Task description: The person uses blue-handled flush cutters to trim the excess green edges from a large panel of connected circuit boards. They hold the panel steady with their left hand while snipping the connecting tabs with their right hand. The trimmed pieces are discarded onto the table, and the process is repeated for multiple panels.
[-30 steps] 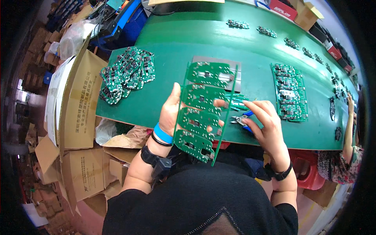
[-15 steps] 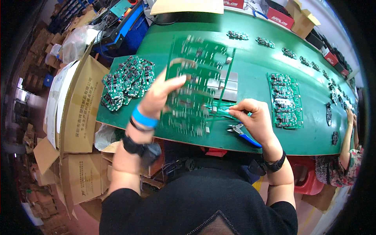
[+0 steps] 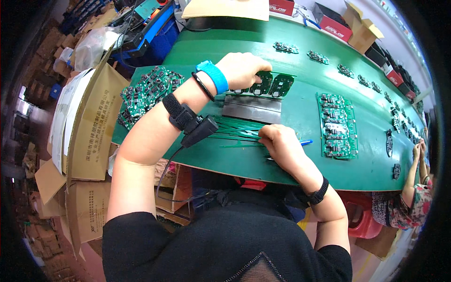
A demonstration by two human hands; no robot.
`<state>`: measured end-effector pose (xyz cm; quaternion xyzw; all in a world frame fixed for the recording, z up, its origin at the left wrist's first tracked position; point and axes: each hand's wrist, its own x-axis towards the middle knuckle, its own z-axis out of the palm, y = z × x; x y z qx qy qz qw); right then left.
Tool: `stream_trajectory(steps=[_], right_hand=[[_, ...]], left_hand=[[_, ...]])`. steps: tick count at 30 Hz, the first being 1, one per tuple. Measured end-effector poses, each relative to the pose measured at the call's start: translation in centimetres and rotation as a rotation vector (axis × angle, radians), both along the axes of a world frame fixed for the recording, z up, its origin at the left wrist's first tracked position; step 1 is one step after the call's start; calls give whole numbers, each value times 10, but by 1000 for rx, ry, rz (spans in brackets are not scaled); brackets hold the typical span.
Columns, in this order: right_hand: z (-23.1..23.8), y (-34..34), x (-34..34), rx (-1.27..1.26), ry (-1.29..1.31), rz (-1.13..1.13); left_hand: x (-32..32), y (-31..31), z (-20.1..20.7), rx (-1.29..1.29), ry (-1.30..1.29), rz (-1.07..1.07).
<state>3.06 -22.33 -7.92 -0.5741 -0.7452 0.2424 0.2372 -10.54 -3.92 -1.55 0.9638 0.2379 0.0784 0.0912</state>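
My left hand (image 3: 242, 71) reaches over the table, closed on the upper edge of a green circuit board panel (image 3: 281, 85). The panel stands tilted on edge at the back of a grey metal block (image 3: 253, 109), and my hand hides its left part. A loose pile of thin green strips (image 3: 230, 128) lies in front of the block. At the strips' right end, the fingers of my right hand (image 3: 282, 146) are pinched together; what lies between them is hidden. Blue-handled cutters (image 3: 306, 142) are mostly covered by this hand.
A heap of circuit boards (image 3: 152, 94) lies left, and a populated panel (image 3: 338, 127) right. Several single boards (image 3: 318, 57) run along the far side. Cardboard boxes (image 3: 94, 122) stand beside the table's left edge. Another person's hands (image 3: 418, 149) work at far right.
My left hand has carried the panel away from me and tipped it onto the metal block. My right hand has shifted slightly left and nearer, now covering most of the cutters.
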Motion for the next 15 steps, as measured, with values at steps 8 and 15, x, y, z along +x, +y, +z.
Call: stream_trajectory(steps=[8, 15], right_hand=[[-13, 7, 8, 170, -53, 14], [-13, 16, 18, 322, -123, 22]], left_hand=[[2, -3, 1, -21, -15, -79], [7, -11, 0, -22, -22, -72]])
